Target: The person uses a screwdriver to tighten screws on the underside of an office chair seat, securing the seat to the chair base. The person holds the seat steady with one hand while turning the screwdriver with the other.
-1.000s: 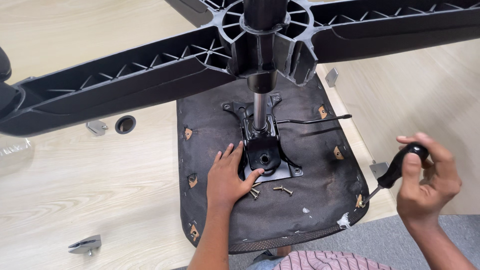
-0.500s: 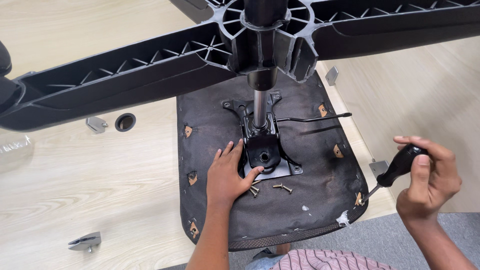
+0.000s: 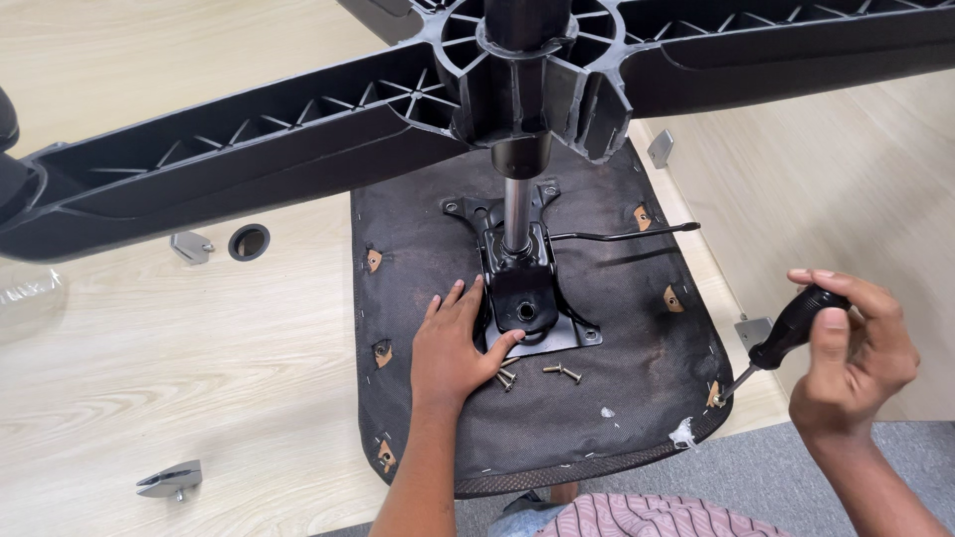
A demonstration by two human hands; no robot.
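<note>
The left hand (image 3: 453,348) lies flat and open on the seat (image 3: 617,398), touching the plate (image 3: 532,313) at centre. Screws (image 3: 562,372) lie just at its 4 o'clock. The right hand (image 3: 851,353), at 4 o'clock, grips a screwdriver (image 3: 786,333).

The chair base (image 3: 298,149) spread its arms overhead, roofing the far half of the seat (image 3: 617,398); the gas column (image 3: 517,214) and lever (image 3: 622,236) blocked its middle. The seat's near half lay open apart from loose screws (image 3: 562,372). Brackets (image 3: 169,479) dotted the table (image 3: 149,378).
</note>
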